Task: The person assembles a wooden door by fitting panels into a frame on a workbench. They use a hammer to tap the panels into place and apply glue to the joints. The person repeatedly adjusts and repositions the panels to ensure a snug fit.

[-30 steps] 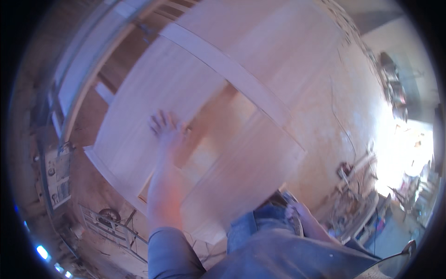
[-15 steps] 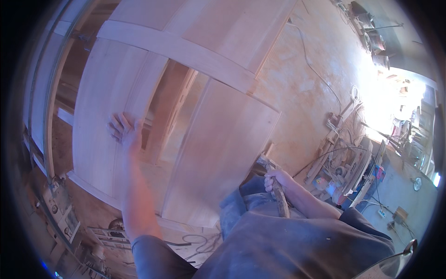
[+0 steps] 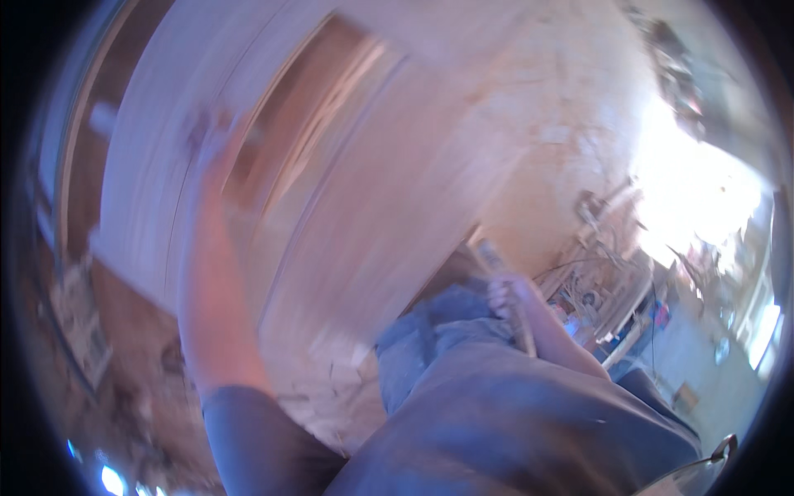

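Centrally placed woodwork: a pale left panel (image 3: pixel 153 165) and a broader right panel (image 3: pixel 389 182), lying slantwise in front of the person, with a long opening (image 3: pixel 285 95) between them.
Within the opening: brown wood and a lighter strip (image 3: pixel 331 116), both running lengthwise.
Left hand (image 3: pixel 211 132): arm outstretched, over the left panel beside the opening's edge; motion blur hides the fingers, so their spread, any hold and contact with the wood cannot be told.
Right hand (image 3: pixel 509 296): fingers closed around a narrow, bar-shaped tool (image 3: pixel 488 255), held slantwise before the body, near the right panel's lower edge.
Clothing: a dark grey shirt (image 3: pixel 504 422), short-sleeved.
Right surroundings: tan floor (image 3: pixel 571 116), jumbled materials (image 3: pixel 600 281) and strong glare (image 3: pixel 699 194).
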The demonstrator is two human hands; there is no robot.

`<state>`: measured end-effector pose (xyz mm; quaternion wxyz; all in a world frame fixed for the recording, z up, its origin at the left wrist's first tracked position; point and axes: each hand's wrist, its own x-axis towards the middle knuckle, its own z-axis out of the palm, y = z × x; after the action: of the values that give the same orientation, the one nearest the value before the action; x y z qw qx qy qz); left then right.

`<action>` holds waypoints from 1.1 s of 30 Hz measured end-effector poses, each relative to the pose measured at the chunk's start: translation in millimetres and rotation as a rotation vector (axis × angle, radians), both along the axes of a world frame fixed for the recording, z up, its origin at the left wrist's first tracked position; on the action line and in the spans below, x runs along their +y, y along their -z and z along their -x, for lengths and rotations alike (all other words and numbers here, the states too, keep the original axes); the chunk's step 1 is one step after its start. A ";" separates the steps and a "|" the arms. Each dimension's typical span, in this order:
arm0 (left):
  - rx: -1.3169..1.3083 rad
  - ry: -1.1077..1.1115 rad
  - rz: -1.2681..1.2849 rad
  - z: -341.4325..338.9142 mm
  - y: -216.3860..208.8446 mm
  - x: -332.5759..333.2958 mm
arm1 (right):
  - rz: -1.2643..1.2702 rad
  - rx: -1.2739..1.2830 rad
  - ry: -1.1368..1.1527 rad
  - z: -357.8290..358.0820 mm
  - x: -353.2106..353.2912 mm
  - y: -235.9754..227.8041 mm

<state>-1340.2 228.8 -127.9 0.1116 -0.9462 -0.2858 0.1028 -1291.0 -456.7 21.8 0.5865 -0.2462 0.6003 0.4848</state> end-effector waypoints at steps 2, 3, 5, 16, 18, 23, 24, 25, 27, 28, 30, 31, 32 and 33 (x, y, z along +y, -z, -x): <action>-0.037 0.024 0.193 11.3 -9.1 -4.6 | 0.006 0.024 -0.003 18.6 -11.0 -9.9; -0.101 0.023 0.336 15.5 -26.2 -7.0 | -0.011 0.026 -0.053 20.4 -9.9 -17.5; -0.256 -0.028 0.641 44.7 -63.2 -4.2 | 0.029 -0.033 -0.219 37.3 -7.6 -25.3; -1.074 -1.261 0.839 362.0 -71.2 -179.8 | -0.149 0.098 -0.328 106.8 70.7 -42.4; -1.138 -1.461 0.963 368.7 -65.3 -194.8 | -0.146 0.051 -0.453 116.2 67.7 -38.3; -1.139 -1.479 0.880 363.9 -69.9 -193.6 | -0.012 -0.050 -0.413 143.5 33.7 -20.5; -1.139 -1.454 0.856 362.4 -72.0 -193.6 | 0.048 -0.051 -0.366 149.5 30.3 -18.4; -1.137 -1.427 0.836 358.7 -74.0 -194.3 | 0.083 -0.048 -0.344 156.1 31.7 -16.0; -1.175 -1.368 0.803 362.9 -63.0 -193.4 | 0.156 -0.040 -0.302 177.1 50.7 -15.8; -1.192 -1.340 0.787 364.3 -57.7 -192.5 | -0.021 -0.005 -0.284 184.5 70.5 -19.7; -1.203 -1.346 0.790 344.3 -77.0 -199.5 | -0.360 0.055 -0.239 188.9 105.3 -34.8; -1.194 -1.363 0.789 343.7 -87.0 -204.5 | -0.329 0.079 -0.267 194.5 104.7 -38.2; -1.216 -1.314 0.761 355.0 -79.7 -199.4 | -0.320 0.095 -0.300 196.5 110.0 -39.5; -1.237 -1.266 0.731 375.0 -62.1 -193.3 | -0.312 0.111 -0.335 199.3 114.7 -41.2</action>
<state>-1715.2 35.5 -65.8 -0.4379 -0.4792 -0.7028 -0.2910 -1490.3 -342.0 63.0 0.4952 -0.2215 0.5001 0.6750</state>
